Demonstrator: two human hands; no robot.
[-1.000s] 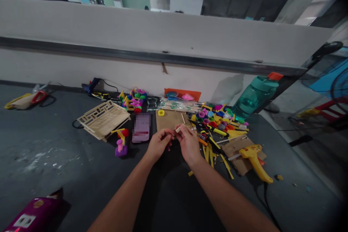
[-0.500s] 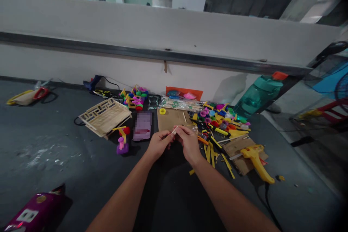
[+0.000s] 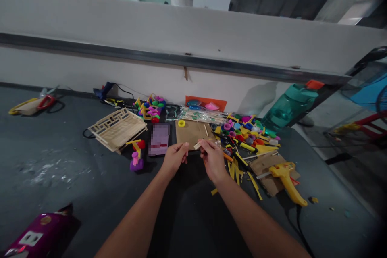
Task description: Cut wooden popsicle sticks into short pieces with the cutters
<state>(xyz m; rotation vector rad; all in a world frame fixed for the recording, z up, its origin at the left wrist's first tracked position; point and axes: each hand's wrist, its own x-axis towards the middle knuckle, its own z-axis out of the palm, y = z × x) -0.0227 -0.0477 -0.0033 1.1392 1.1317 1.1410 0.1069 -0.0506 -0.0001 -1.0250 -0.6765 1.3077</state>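
My right hand (image 3: 212, 156) pinches a short pale wooden stick (image 3: 198, 144) that points left and up. My left hand (image 3: 175, 156) hovers a little to the left of that stick, fingers curled loosely, and whether it holds anything is hidden. Both hands sit just in front of a brown cardboard sheet (image 3: 193, 132) lying on the dark floor. A yellow ring (image 3: 181, 123) rests on the cardboard's far left corner.
A yellow glue gun (image 3: 286, 178) lies on cardboard scraps at right, its cord trailing toward me. Coloured caps and yellow strips (image 3: 244, 133) crowd the right. A wooden lattice piece (image 3: 116, 128), a small toy figure (image 3: 136, 157) and a teal bottle (image 3: 287, 105) stand around.
My hands have drawn apart; the left hand has let go of the stick, which stays in my right hand.
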